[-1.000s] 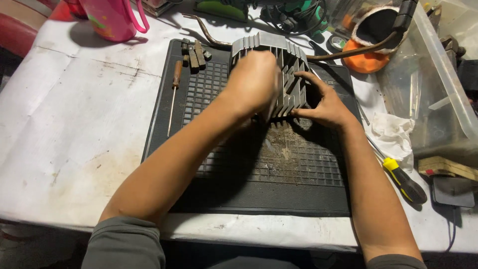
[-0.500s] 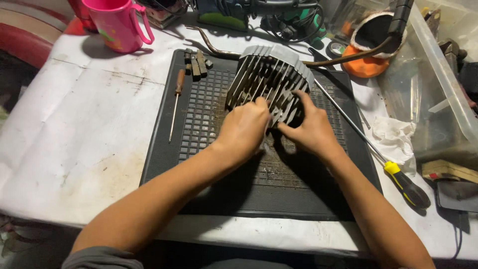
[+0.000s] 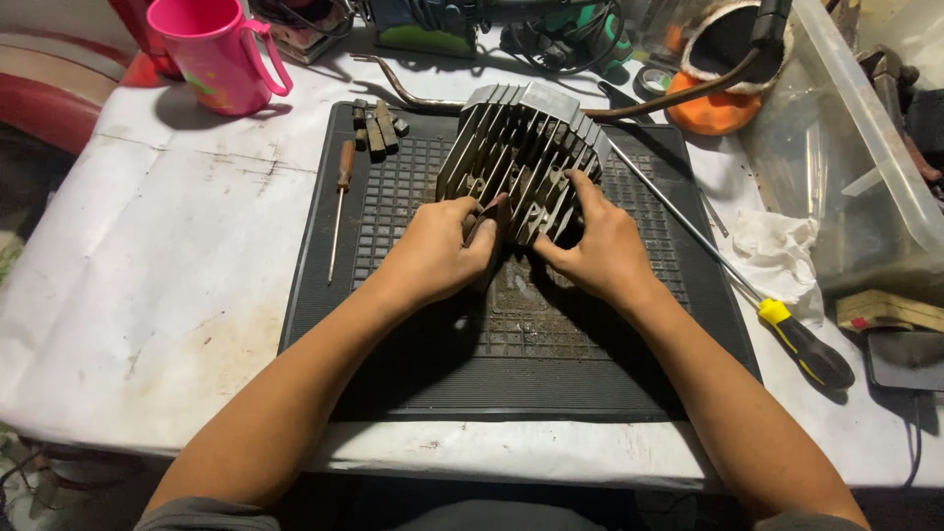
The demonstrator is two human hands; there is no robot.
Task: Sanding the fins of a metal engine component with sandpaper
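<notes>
Finned grey metal engine cylinder head (image 3: 526, 147) standing on the black gridded rubber mat (image 3: 413, 354), upper centre of the frame, fins fanning up and away from the camera. Left hand (image 3: 438, 251) closed against the lower left edge of the fins, fingers curled together, a thin dark reddish piece (image 3: 484, 214) pinched at the fingertips; what that piece is cannot be told. Right hand (image 3: 600, 251) gripping the lower right of the casting, thumb pointing left along its bottom edge, index finger laid up over a fin. Both hands touching the part, close to one another, with a dirty, gritty patch of mat just below them.

Left of the mat's grid, a slim wooden-handled screwdriver (image 3: 339, 202) lying lengthwise. At the mat's upper left corner, a few small dark metal pieces (image 3: 379, 123) side by side. At the right, a long screwdriver with yellow and black handle (image 3: 796, 339) lying diagonally, shaft running up toward the finned part, handle off the mat on the white table cover (image 3: 147, 246). Crumpled white rag (image 3: 782, 256) just beside that shaft. Pink plastic mug (image 3: 216, 54) in the upper left. Clear plastic bin (image 3: 855, 157) at the right edge, orange rounded object (image 3: 713, 108) beside it, upper right. Bent rusty rod (image 3: 403, 88) lying behind the mat.
</notes>
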